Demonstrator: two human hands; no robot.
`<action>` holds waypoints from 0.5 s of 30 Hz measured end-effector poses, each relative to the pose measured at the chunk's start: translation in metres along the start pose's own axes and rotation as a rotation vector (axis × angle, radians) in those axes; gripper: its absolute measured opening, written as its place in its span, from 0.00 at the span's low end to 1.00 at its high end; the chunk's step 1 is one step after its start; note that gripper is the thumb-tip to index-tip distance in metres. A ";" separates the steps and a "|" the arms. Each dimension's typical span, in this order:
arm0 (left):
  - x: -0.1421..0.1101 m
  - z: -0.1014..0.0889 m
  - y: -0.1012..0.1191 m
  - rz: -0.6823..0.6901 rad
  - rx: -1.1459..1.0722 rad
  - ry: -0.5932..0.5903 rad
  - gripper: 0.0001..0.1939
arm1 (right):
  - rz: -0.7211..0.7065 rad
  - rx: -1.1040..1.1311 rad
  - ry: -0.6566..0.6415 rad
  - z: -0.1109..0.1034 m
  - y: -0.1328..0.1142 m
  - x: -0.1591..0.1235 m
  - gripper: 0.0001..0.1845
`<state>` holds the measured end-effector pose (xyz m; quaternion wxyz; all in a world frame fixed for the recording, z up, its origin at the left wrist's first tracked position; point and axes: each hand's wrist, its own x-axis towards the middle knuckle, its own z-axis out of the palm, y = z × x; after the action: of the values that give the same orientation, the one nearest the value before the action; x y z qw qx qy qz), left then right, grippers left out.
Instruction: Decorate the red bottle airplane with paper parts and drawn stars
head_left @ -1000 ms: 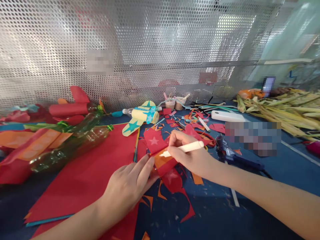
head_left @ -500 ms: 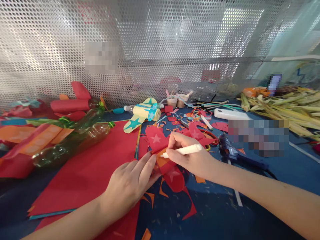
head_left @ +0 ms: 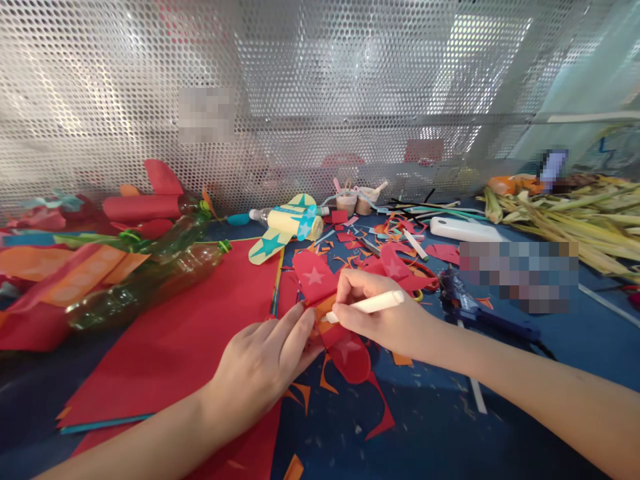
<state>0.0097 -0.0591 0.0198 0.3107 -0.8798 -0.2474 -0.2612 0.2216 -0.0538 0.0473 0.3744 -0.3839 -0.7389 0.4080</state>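
My right hand [head_left: 385, 327] pinches a white marker [head_left: 377, 302], its tip on the orange band of a red paper toy plane [head_left: 354, 360]. Pale stars decorate the plane's red wings. From the left, my left hand [head_left: 260, 357] grips the plane's body, fingertips on top and thumb low at its side; part of the body is hidden by both hands. A finished-looking yellow toy plane [head_left: 295, 225] with blue stars, built around a plastic bottle, lies behind.
Red paper sheets [head_left: 165, 353] are stacked at left, beside green plastic bottles [head_left: 145, 287]. Paper scraps [head_left: 383, 407] litter the blue table. A dark blue glue gun [head_left: 480, 313] lies right of my right hand, dry husks [head_left: 575, 227] farther right. A perforated metal panel [head_left: 320, 100] stands behind.
The marker tip has shifted slightly along the orange band, with the right hand moving a little. My left hand keeps its hold on the toy plane. The view has shifted slightly.
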 end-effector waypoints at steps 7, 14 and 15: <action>-0.001 0.001 0.000 0.004 -0.005 0.007 0.12 | 0.002 -0.097 0.012 -0.002 -0.005 0.000 0.10; -0.002 0.002 -0.001 -0.009 -0.021 -0.007 0.13 | -0.006 -0.152 0.063 -0.003 -0.006 -0.001 0.11; -0.002 0.002 -0.001 -0.009 -0.022 -0.007 0.13 | -0.020 -0.146 0.072 -0.004 -0.006 -0.001 0.11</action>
<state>0.0078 -0.0578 0.0180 0.2991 -0.8830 -0.2496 -0.2620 0.2236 -0.0557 0.0539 0.3756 -0.4171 -0.7567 0.3352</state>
